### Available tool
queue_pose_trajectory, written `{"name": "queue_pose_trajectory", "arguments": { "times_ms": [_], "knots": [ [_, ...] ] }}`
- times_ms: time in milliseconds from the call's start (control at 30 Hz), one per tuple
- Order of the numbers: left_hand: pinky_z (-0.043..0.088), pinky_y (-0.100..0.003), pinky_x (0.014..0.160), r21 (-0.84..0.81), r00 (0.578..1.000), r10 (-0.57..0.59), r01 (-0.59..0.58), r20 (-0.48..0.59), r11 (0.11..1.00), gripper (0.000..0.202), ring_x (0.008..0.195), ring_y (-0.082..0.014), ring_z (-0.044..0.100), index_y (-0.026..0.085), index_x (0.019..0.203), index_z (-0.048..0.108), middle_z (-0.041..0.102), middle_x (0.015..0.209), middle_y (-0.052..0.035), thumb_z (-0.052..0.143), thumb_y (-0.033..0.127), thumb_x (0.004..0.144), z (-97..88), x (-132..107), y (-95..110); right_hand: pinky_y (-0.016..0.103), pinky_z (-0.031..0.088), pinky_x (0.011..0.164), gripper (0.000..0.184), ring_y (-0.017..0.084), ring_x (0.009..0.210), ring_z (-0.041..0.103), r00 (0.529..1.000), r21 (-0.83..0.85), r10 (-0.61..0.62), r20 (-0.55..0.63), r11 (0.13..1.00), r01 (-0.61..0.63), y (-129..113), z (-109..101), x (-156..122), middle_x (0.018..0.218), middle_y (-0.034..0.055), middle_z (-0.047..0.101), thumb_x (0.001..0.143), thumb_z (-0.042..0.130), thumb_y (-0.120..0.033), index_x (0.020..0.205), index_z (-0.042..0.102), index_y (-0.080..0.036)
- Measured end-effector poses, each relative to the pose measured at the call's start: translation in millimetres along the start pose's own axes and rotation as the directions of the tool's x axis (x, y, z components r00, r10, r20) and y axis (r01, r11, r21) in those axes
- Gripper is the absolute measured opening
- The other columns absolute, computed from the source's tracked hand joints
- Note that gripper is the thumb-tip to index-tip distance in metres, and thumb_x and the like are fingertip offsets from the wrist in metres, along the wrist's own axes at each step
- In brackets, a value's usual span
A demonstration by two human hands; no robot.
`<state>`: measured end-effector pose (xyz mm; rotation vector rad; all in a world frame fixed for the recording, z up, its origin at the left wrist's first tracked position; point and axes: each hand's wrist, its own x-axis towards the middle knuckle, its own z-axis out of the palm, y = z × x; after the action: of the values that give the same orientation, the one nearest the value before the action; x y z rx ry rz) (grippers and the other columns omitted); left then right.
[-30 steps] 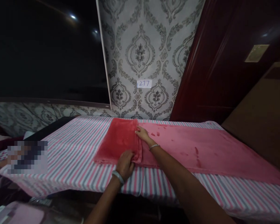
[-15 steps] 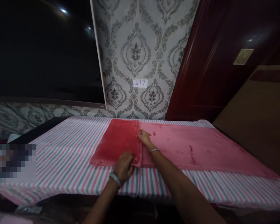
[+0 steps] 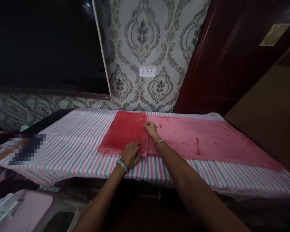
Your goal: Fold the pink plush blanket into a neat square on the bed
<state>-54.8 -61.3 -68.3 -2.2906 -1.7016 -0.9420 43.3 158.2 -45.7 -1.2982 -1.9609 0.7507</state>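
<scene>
A plush blanket lies along the table, its left part folded into a thick red pad (image 3: 122, 130) and its lighter pink part (image 3: 183, 138) spread flat to the right. My right hand (image 3: 151, 129) pinches the right edge of the folded pad, about midway along it. At the pad's near right corner, my left hand (image 3: 130, 157) has bent fingers on top and its thumb by the near edge, closed on the blanket. The fingertips of that hand are partly hidden in the pile. Each wrist wears a bracelet.
A striped cloth (image 3: 70, 145) covers the table under the blanket. Behind stand a patterned wall with a paper label (image 3: 147, 71), a dark television screen (image 3: 45, 48) and a dark red door panel (image 3: 222, 64). A brown board (image 3: 268, 106) leans at right. A pink seat (image 3: 31, 209) sits below left.
My view has tilted down, so the table appears higher and more floor shows. Both hands keep nearly the same places on the blanket, which shows no clear change.
</scene>
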Motion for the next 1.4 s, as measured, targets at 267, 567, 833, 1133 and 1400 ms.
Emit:
{"name": "queue_pose_trajectory", "arguments": {
  "times_ms": [267,567,833,1133,1400],
  "knots": [
    [0.040,-0.055,0.114,-0.072,1.000,-0.026,0.025,-0.004,0.997,0.036,0.131,-0.0313,0.056,0.019,0.118,0.066,0.066,0.134,-0.0153,0.061,0.038,0.088,-19.3,-8.5,10.6,0.029,0.049,0.084,0.018,0.019,0.086,0.062,0.990,0.070,-0.125,0.060,0.990,0.120,13.7,-8.0,-32.8,0.079,0.0026,0.069,0.083,0.062,-0.031,0.076,0.071,-0.018],
    [0.028,-0.060,0.120,0.062,0.809,-0.452,0.509,-0.376,0.859,0.046,0.143,-0.0359,0.042,0.015,0.133,0.060,0.059,0.143,-0.0170,0.048,0.039,0.094,-62.2,-44.4,-34.6,0.043,0.043,0.109,0.030,0.027,0.121,0.055,0.971,0.223,-0.227,-0.068,0.946,0.237,43.3,-5.8,-122.4,0.122,0.0128,0.062,0.087,0.065,-0.047,0.093,0.078,-0.019],
    [0.040,-0.051,0.117,-0.253,0.752,-0.585,0.528,-0.304,0.811,0.052,0.133,-0.0290,0.055,0.018,0.121,0.069,0.063,0.139,-0.0140,0.042,0.055,0.096,-61.8,-59.3,-61.9,0.050,0.040,0.110,0.025,0.030,0.122,0.053,0.920,0.183,-0.389,-0.052,0.902,0.392,39.2,-15.8,-140.5,0.126,0.0113,0.060,0.078,0.077,-0.048,0.082,0.077,-0.023],
    [0.036,-0.051,0.120,-0.399,0.731,-0.652,0.546,-0.203,0.737,0.049,0.139,-0.0290,0.050,0.021,0.121,0.070,0.058,0.147,-0.0105,0.051,0.055,0.092,-67.8,-64.8,-68.7,0.051,0.038,0.109,0.016,0.029,0.120,0.052,0.877,0.212,-0.480,-0.032,0.854,0.475,32.4,-21.8,-148.3,0.113,0.0081,0.065,0.077,0.076,-0.042,0.078,0.074,-0.026],
    [0.035,-0.053,0.120,-0.319,0.746,-0.638,0.567,-0.191,0.759,0.047,0.141,-0.0307,0.048,0.022,0.120,0.070,0.058,0.146,-0.0118,0.057,0.053,0.087,-66.8,-65.2,-70.4,0.037,0.051,0.082,0.017,0.021,0.083,0.062,0.940,0.480,-0.341,0.031,0.830,0.285,18.6,-20.0,-155.1,0.086,0.0036,0.065,0.081,0.063,-0.037,0.091,0.064,-0.023]
  ]
}}
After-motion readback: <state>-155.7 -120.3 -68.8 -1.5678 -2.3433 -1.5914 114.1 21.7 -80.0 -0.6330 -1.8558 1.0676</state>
